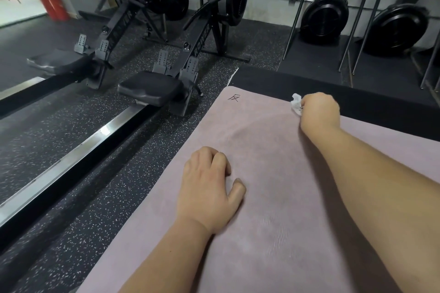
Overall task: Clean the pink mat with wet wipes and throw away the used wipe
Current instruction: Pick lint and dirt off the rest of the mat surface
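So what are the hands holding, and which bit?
The right hand grips a white wipe, bunched in its fingers, one end poking out. The left hand holds nothing; it rests on the pink mat.

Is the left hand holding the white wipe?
No: the right hand grips the wipe; the left hand rests on the pink mat holding nothing.
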Demonstrator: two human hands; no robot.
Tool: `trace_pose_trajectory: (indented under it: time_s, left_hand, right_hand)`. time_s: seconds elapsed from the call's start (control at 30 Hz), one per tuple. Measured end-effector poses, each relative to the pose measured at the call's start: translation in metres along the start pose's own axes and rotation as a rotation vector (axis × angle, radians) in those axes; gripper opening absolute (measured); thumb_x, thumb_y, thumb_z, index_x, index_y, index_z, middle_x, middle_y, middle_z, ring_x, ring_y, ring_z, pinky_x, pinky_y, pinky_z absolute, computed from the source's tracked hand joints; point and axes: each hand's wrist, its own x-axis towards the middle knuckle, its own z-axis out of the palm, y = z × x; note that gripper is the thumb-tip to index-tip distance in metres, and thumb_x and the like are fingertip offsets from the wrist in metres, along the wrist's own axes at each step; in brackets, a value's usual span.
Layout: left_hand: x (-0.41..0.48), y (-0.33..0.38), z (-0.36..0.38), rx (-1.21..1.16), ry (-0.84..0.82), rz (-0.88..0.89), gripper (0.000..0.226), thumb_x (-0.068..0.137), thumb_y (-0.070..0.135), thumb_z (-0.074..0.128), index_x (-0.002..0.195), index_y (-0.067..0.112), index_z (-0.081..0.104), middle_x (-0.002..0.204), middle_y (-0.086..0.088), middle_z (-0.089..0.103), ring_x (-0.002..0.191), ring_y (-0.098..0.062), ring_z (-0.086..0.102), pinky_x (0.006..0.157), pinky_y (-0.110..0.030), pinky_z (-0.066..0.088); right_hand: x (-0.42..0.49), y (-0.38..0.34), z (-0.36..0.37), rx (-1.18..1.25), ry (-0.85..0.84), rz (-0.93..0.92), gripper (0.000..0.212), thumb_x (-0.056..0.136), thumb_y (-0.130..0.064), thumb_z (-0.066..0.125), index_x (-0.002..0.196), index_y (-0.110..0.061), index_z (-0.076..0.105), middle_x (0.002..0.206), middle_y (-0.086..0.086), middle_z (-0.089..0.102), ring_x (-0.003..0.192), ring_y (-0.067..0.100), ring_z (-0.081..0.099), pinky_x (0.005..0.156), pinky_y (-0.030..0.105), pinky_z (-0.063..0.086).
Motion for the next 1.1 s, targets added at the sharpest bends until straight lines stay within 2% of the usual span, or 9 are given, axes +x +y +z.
trace_pose_trajectory:
  time_s: [0.1, 0.3, 0.43, 0.57, 0.67, 0.73, 0.8, 0.93, 1.1]
  left_hand:
    - [0.0, 0.0, 0.0, 0.003, -0.003, -0.002, 0.023, 0.082, 0.044, 0.053, 0.088, 0.023, 0.045, 0.102, 0.006, 0.044, 0.098, -0.023, 0.044, 0.09, -0.042, 0.041]
    - [0.001, -0.001, 0.0, 0.006, 0.002, 0.006, 0.023, 0.082, 0.043, 0.055, 0.087, 0.023, 0.045, 0.101, 0.005, 0.044, 0.097, -0.023, 0.044, 0.089, -0.043, 0.041]
    - [0.0, 0.0, -0.001, -0.035, 0.02, 0.006, 0.021, 0.082, 0.04, 0.055, 0.087, 0.022, 0.044, 0.097, 0.004, 0.043, 0.094, -0.025, 0.044, 0.086, -0.046, 0.043]
    - [-0.004, -0.001, -0.004, -0.123, 0.114, -0.003, 0.024, 0.084, 0.035, 0.059, 0.085, 0.019, 0.042, 0.096, 0.0, 0.043, 0.092, -0.028, 0.044, 0.083, -0.05, 0.04]
    - [-0.005, 0.001, -0.007, -0.086, 0.106, 0.001, 0.021, 0.085, 0.036, 0.055, 0.08, 0.02, 0.042, 0.088, 0.003, 0.043, 0.085, -0.027, 0.044, 0.078, -0.05, 0.04]
    - [-0.004, 0.0, -0.006, -0.071, 0.092, 0.005, 0.02, 0.087, 0.037, 0.052, 0.078, 0.023, 0.042, 0.081, 0.006, 0.042, 0.08, -0.024, 0.044, 0.076, -0.047, 0.04]
    - [-0.003, -0.001, -0.005, -0.086, 0.078, -0.014, 0.02, 0.088, 0.038, 0.05, 0.076, 0.025, 0.043, 0.077, 0.008, 0.043, 0.078, -0.022, 0.046, 0.077, -0.047, 0.04]
    - [-0.002, -0.001, -0.007, -0.137, 0.07, -0.044, 0.02, 0.09, 0.037, 0.047, 0.075, 0.024, 0.045, 0.072, 0.01, 0.047, 0.075, -0.02, 0.048, 0.076, -0.045, 0.041]
    - [-0.007, 0.005, -0.024, -0.173, 0.142, -0.106, 0.017, 0.093, 0.032, 0.042, 0.077, 0.026, 0.044, 0.071, 0.007, 0.05, 0.071, -0.025, 0.049, 0.07, -0.043, 0.044]
  right_hand:
    - [-0.019, -0.02, 0.006, 0.018, 0.031, -0.04, 0.017, 0.085, 0.006, 0.061, 0.1, -0.001, 0.066, 0.091, 0.011, 0.044, 0.093, 0.034, 0.052, 0.063, 0.037, 0.037]
    - [-0.016, -0.036, -0.006, 0.121, 0.001, -0.026, 0.022, 0.098, -0.027, 0.058, 0.091, -0.012, 0.073, 0.089, 0.01, 0.059, 0.083, 0.035, 0.056, 0.066, 0.032, 0.04]
    - [-0.069, -0.108, -0.021, 0.365, -0.115, -0.465, 0.023, 0.091, -0.041, 0.069, 0.092, -0.021, 0.078, 0.09, 0.002, 0.07, 0.088, 0.029, 0.065, 0.079, 0.034, 0.052]
    - [-0.128, -0.156, -0.019, 0.625, -0.32, -0.834, 0.011, 0.083, -0.028, 0.075, 0.091, -0.034, 0.079, 0.082, -0.007, 0.057, 0.079, 0.011, 0.06, 0.074, 0.03, 0.049]
    - [-0.111, -0.143, -0.015, 0.605, -0.202, -0.929, 0.014, 0.079, -0.021, 0.08, 0.089, -0.031, 0.079, 0.082, -0.009, 0.057, 0.074, 0.01, 0.056, 0.069, 0.029, 0.048]
    - [-0.079, -0.127, -0.006, 0.449, -0.096, -0.829, 0.014, 0.079, -0.016, 0.078, 0.091, -0.025, 0.079, 0.085, -0.002, 0.06, 0.08, 0.02, 0.061, 0.069, 0.031, 0.048]
    - [-0.045, -0.101, -0.005, 0.324, -0.061, -0.508, 0.015, 0.084, -0.016, 0.071, 0.097, -0.02, 0.077, 0.094, 0.006, 0.066, 0.089, 0.03, 0.064, 0.069, 0.03, 0.044]
    - [-0.026, -0.061, -0.005, 0.245, -0.027, -0.036, 0.023, 0.092, -0.02, 0.058, 0.086, -0.006, 0.075, 0.079, 0.013, 0.062, 0.072, 0.033, 0.055, 0.061, 0.029, 0.037]
    - [-0.093, -0.116, -0.018, 0.378, -0.145, -0.285, 0.023, 0.094, -0.014, 0.057, 0.106, -0.02, 0.076, 0.108, 0.005, 0.069, 0.102, 0.027, 0.063, 0.073, 0.025, 0.035]
